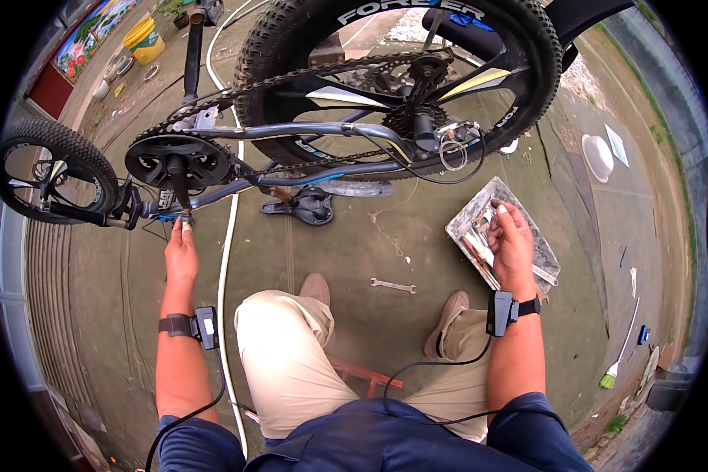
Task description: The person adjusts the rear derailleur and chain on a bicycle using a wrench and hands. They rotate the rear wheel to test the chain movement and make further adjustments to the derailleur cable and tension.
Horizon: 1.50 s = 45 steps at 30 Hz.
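Observation:
A bicycle stands upside down ahead of me, its frame (307, 130) grey-blue. My left hand (182, 250) is closed at the lower end of the crank arm (182, 193), below the black chainring (159, 160); the pedal end is mostly hidden by the fingers. My right hand (513, 242) is over a grey, worn tool tray (541, 236) holding metal tools. Its fingers are curled with the thumb against them; whatever they pinch is too small to make out.
A saddle (307, 206) hangs under the frame. An open-ended wrench (392, 286) lies on the green ground sheet between my feet. A white hose (230, 259) runs along the left. A green-tipped brush (610, 375), a white bowl (597, 157) and a yellow bucket (142, 39) lie farther out.

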### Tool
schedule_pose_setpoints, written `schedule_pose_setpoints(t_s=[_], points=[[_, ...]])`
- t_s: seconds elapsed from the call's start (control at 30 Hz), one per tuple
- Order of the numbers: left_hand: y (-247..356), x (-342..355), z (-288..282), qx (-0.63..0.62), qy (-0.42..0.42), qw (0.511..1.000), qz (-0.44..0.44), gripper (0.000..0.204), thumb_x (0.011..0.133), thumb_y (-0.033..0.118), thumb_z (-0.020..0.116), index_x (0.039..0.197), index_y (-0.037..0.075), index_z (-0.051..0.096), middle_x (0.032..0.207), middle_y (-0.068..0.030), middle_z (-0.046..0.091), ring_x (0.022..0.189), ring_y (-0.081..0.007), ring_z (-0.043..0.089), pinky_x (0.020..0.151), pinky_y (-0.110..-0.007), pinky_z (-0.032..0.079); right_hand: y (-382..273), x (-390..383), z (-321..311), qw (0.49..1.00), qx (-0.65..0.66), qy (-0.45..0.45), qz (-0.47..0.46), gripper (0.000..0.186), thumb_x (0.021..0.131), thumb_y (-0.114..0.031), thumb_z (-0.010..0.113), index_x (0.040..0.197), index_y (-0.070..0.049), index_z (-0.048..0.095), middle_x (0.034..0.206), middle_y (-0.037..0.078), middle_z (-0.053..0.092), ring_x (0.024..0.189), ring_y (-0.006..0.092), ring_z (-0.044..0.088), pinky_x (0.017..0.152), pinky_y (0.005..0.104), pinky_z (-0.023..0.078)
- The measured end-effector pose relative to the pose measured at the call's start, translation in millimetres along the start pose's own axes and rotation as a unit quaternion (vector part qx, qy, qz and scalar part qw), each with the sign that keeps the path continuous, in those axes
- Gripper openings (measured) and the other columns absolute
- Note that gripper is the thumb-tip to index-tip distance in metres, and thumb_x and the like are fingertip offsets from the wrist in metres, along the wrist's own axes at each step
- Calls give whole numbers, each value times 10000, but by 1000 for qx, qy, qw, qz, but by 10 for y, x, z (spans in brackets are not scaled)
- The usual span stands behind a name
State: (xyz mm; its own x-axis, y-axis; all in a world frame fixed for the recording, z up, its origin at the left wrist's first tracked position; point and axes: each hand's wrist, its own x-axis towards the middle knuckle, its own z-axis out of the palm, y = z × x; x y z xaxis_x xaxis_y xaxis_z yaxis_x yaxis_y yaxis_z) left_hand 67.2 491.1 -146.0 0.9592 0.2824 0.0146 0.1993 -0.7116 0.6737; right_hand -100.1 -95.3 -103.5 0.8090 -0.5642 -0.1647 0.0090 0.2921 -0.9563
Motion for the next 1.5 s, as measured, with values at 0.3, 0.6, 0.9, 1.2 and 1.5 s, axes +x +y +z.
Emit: schedule_pose_setpoints(t_s=[0.3,0.6,0.9,1.2,1.5], points=[[349,-224,416,-161,-147,974,-63,510,1057,362,482,1476,70,474,1221,-44,643,1019,-135,609,858,-317,509,-63,-36,69,1000,5,-23,8,221,1011,-204,620,1170,-53,643,746,-44,582,570,23,504,494,167,378],[930,-487,440,-212,-261,937,-92,445,1033,302,549,1414,72,530,1197,-42,660,1020,-153,621,867,-349,512,-113,-58,160,1000,7,-6,6,216,995,-208,632,1140,-50,661,714,-66,532,560,31,441,492,202,328],[1192,-586,405,-230,-289,925,-85,445,1028,277,556,1404,42,522,1200,-59,664,1068,-166,633,891,-350,513,-110,-47,119,999,-10,-33,-1,270,1009,-233,615,1191,-33,624,761,-44,568,585,29,492,508,180,374],[1544,-717,346,-272,-330,902,-54,499,1025,265,549,1462,43,456,1237,-96,664,1119,-215,647,929,-365,512,-85,-29,135,999,-10,-35,-3,255,1007,-232,620,1178,-44,633,763,-40,580,587,25,502,507,174,387],[2116,-861,95,-350,-334,875,4,520,1024,270,552,1476,37,439,1162,-110,695,946,-243,723,797,-312,551,-92,-19,119,999,0,-47,7,245,1010,-231,617,1172,-49,635,757,-38,581,588,28,505,501,175,384]])
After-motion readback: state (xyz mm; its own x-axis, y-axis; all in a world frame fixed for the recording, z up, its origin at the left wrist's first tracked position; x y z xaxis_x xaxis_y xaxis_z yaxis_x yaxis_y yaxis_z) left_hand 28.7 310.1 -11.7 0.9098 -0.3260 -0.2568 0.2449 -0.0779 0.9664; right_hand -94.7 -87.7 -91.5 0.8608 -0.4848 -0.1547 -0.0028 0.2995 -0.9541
